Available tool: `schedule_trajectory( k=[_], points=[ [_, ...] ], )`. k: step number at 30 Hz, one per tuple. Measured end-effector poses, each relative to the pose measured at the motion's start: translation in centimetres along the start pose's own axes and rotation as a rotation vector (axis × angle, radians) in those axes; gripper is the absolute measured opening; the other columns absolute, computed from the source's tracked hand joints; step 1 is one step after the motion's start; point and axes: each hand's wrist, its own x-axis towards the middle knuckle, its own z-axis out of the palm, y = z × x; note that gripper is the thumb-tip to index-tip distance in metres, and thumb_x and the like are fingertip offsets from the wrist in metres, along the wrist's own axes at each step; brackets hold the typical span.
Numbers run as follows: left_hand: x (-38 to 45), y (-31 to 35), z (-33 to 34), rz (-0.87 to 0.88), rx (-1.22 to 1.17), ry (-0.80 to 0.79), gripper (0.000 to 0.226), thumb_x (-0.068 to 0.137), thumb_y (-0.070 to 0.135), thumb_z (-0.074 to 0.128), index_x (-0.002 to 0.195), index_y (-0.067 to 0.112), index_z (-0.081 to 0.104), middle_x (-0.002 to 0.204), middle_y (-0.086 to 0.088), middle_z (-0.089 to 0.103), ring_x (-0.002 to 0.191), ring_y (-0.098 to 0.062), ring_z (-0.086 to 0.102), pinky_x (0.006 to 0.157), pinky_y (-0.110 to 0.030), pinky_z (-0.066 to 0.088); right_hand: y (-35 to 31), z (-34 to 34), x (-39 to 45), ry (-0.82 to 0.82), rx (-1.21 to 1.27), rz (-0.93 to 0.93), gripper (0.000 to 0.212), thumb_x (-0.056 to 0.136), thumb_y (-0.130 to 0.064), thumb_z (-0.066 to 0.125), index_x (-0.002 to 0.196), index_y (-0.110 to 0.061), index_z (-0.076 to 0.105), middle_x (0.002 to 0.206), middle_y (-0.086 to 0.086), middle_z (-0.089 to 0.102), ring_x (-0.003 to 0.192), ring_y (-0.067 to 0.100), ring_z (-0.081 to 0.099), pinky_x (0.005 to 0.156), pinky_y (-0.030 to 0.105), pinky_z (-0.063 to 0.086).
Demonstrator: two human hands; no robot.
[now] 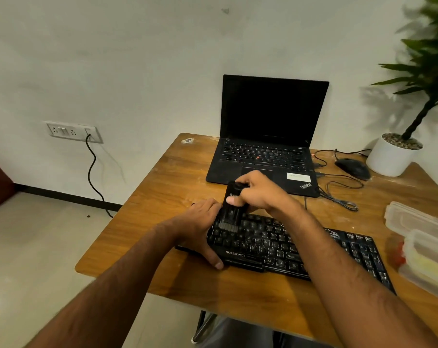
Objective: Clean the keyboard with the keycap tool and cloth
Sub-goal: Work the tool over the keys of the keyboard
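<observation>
Black keyboard (288,247) lay slantwise on the wooden table (162,187), just in front of the open laptop (265,136). Gripped at its left end by the left hand (200,227): thumb hooked over the front edge beside the ZEBRONICS lettering, fingers wrapped round the far side. Held above the keyboard's left keys by the right hand (255,192): a black cleaning brush tool (231,207), thumb pressed on its body and fingers curled over its top, pale bristles pointed down and touching or all but touching the keys (too blurred to settle which). Both bare forearms stretched in from the near edge, the right one across the keyboard's middle.

Right of the keyboard, at the table's edge, sat clear plastic boxes (418,242) with something yellow and something red inside. Beyond the keyboard and right of the laptop, a black mouse (353,168) with its looped cable (338,194), then a potted plant (398,146) in a white pot against the wall. Well left of the keyboard, on the wall, a socket plate (72,131) with a dark cord hanging to the floor. No cloth to be made out (unless in the boxes, contents unclear).
</observation>
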Motion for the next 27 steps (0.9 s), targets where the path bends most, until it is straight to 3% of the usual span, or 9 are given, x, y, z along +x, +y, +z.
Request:
schedule_trajectory(
  k=[1, 5, 8, 10, 13, 15, 18, 21, 27],
  points=[
    [0.0, 0.0, 0.1, -0.002, 0.001, -0.002, 0.136, 0.047, 0.078, 0.087, 0.153, 0.019, 0.024, 0.145, 0.005, 0.032, 0.127, -0.013, 0.031, 0.119, -0.038, 0.034, 0.0, 0.1, 0.3, 0.031, 0.015, 0.002, 0.014, 0.076, -0.016, 0.082, 0.086, -0.013, 0.071, 0.088, 0.010, 0.072, 0.087, 0.025, 0.070, 0.075, 0.042, 0.061],
    [0.0, 0.0, 0.1, -0.005, 0.000, 0.001, 0.136, 0.048, 0.077, 0.088, 0.153, 0.018, 0.023, 0.147, 0.003, 0.032, 0.130, -0.015, 0.032, 0.120, -0.040, 0.034, 0.1, 0.9, -0.3, 0.015, -0.111, 0.001, 0.019, 0.078, -0.023, 0.082, 0.087, -0.015, 0.067, 0.085, 0.003, 0.067, 0.079, 0.019, 0.064, 0.061, 0.027, 0.045],
    [0.0, -0.1, 0.0, 0.002, -0.011, 0.007, 0.137, 0.050, 0.075, 0.088, 0.155, 0.019, 0.021, 0.150, 0.003, 0.031, 0.134, -0.015, 0.031, 0.120, -0.039, 0.032, 0.4, 0.1, -0.8, -0.096, -0.118, 0.013, 0.017, 0.080, -0.020, 0.082, 0.089, -0.013, 0.069, 0.087, 0.010, 0.071, 0.079, 0.027, 0.071, 0.064, 0.037, 0.057],
    [0.0, -0.2, 0.1, 0.011, -0.024, 0.012, 0.137, 0.048, 0.077, 0.088, 0.155, 0.021, 0.022, 0.150, 0.004, 0.032, 0.135, -0.014, 0.031, 0.120, -0.039, 0.032, 0.6, -0.6, -0.8, -0.078, -0.046, 0.014, 0.016, 0.080, -0.015, 0.081, 0.093, -0.011, 0.071, 0.090, 0.014, 0.072, 0.083, 0.031, 0.073, 0.068, 0.041, 0.061],
    [0.2, -0.3, 0.3, 0.008, -0.027, 0.016, 0.140, 0.044, 0.079, 0.087, 0.155, 0.022, 0.023, 0.150, 0.005, 0.032, 0.135, -0.015, 0.031, 0.121, -0.040, 0.033, 1.0, -0.8, -0.7, 0.033, -0.110, -0.001, 0.019, 0.078, -0.019, 0.082, 0.090, -0.012, 0.070, 0.087, 0.007, 0.069, 0.085, 0.023, 0.067, 0.068, 0.035, 0.056],
    [0.2, -0.4, 0.4, 0.004, -0.024, 0.013, 0.140, 0.045, 0.079, 0.087, 0.155, 0.022, 0.022, 0.150, 0.004, 0.032, 0.135, -0.015, 0.032, 0.121, -0.040, 0.032, 1.3, -0.4, -1.0, 0.016, -0.160, 0.020, 0.026, 0.078, -0.023, 0.083, 0.099, -0.015, 0.069, 0.091, 0.004, 0.068, 0.087, 0.019, 0.065, 0.068, 0.030, 0.050],
    [0.3, -0.6, 0.5, 0.007, -0.015, 0.019, 0.142, 0.043, 0.082, 0.084, 0.155, 0.022, 0.021, 0.151, 0.004, 0.031, 0.135, -0.015, 0.031, 0.121, -0.041, 0.033, 1.6, -0.7, -1.1, -0.049, -0.169, 0.046, 0.028, 0.079, -0.021, 0.083, 0.102, -0.012, 0.069, 0.095, 0.008, 0.071, 0.090, 0.023, 0.069, 0.074, 0.036, 0.057],
    [0.4, -0.9, 0.7, 0.001, -0.024, 0.005, 0.145, 0.040, 0.086, 0.081, 0.156, 0.023, 0.020, 0.152, 0.005, 0.030, 0.136, -0.015, 0.031, 0.121, -0.043, 0.034, 1.7, -1.7, -1.0, -0.045, 0.006, 0.050, 0.016, 0.083, -0.008, 0.077, 0.096, -0.003, 0.070, 0.095, 0.022, 0.072, 0.085, 0.033, 0.074, 0.075, 0.047, 0.062],
    [0.5, -1.0, 0.7, 0.017, -0.032, 0.012, 0.142, 0.041, 0.084, 0.082, 0.154, 0.023, 0.022, 0.150, 0.005, 0.032, 0.134, -0.014, 0.032, 0.120, -0.041, 0.034, 2.4, -1.2, -1.0, -0.046, -0.109, 0.066, 0.023, 0.078, -0.016, 0.083, 0.096, -0.012, 0.069, 0.095, 0.011, 0.072, 0.087, 0.026, 0.072, 0.083, 0.047, 0.060]
  ],
)
